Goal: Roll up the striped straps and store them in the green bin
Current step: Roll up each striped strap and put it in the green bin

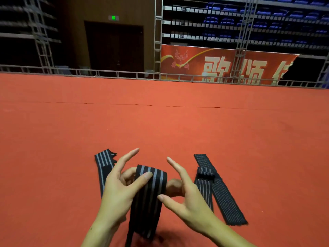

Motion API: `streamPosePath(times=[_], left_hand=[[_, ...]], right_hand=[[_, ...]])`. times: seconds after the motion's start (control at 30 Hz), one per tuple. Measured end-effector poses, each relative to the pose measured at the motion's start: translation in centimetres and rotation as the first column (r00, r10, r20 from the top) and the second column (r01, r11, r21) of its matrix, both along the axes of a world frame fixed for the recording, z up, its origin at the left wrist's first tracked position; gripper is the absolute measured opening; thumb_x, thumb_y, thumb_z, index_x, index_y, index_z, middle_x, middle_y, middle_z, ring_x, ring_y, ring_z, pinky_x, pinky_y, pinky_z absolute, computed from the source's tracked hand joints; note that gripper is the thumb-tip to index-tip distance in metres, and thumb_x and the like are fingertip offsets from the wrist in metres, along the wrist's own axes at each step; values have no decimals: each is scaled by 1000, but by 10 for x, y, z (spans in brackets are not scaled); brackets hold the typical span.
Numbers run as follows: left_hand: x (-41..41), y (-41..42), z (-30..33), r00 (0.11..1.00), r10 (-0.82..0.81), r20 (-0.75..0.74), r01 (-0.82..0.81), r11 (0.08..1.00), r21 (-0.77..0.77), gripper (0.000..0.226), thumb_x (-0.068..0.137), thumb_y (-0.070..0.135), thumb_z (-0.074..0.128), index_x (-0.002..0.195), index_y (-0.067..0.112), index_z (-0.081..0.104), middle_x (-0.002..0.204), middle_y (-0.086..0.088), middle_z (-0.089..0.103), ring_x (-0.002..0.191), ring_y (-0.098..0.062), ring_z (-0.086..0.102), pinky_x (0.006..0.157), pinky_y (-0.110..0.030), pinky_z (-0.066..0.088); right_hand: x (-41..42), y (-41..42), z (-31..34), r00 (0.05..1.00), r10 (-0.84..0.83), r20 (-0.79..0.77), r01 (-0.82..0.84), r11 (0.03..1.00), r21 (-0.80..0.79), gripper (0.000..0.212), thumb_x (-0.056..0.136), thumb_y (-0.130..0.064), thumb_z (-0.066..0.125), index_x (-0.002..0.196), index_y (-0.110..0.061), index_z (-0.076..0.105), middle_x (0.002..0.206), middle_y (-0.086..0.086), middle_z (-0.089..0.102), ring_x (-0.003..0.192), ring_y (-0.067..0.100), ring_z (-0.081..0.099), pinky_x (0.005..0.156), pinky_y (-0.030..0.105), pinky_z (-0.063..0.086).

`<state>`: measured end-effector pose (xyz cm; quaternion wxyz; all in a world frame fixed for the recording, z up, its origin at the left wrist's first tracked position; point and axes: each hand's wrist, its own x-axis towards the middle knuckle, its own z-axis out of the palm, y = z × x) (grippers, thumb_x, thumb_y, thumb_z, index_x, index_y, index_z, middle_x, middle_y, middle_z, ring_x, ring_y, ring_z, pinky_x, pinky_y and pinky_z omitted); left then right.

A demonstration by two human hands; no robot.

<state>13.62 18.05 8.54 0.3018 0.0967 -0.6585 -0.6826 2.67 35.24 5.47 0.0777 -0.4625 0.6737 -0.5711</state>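
**Rolling a striped strap above the red carpet**

Holding the striped strap (149, 189) between them, the left hand (117, 189) pinches its rolled top with thumb and curled fingers, index extended; the right hand (185, 198) grips its other edge. A second strap (103, 168) lies left, a third strap (215, 189) right, on the red carpet (160, 122)

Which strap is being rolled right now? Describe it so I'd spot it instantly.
On the red carpet, look between the left hand and right hand. The held strap is gripped by both, its far end curled over. Unlike the flat strap and thin-striped strap beside it, it is lifted.
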Motion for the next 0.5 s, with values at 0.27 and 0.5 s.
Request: streamPosePath(times=[0.27, 0.5], left_hand=[[-6, -29, 24, 970, 227, -92, -222, 973, 56, 59, 89, 22, 86, 136, 50, 66, 106, -21, 80, 113, -48, 73, 105, -70, 53], [-7, -46, 44, 953, 293, -81, -301, 947, -116, 65, 96, 13, 81, 148, 42, 55, 99, -10, 81, 79, -22, 80, 80, -50, 67]], right_hand=[[7, -30, 2, 964, 141, 224, -137, 990, -37, 95, 102, -10, 72, 167, -41, 10, 110, 13, 76, 101, 31, 72, 100, 42, 55], [4, -26, 3, 968, 105, 228, -89, 993, -78, 93, 102, -7, 72, 168, -39, 14, 107, 24, 75, 99, 35, 74, 92, 53, 58]])
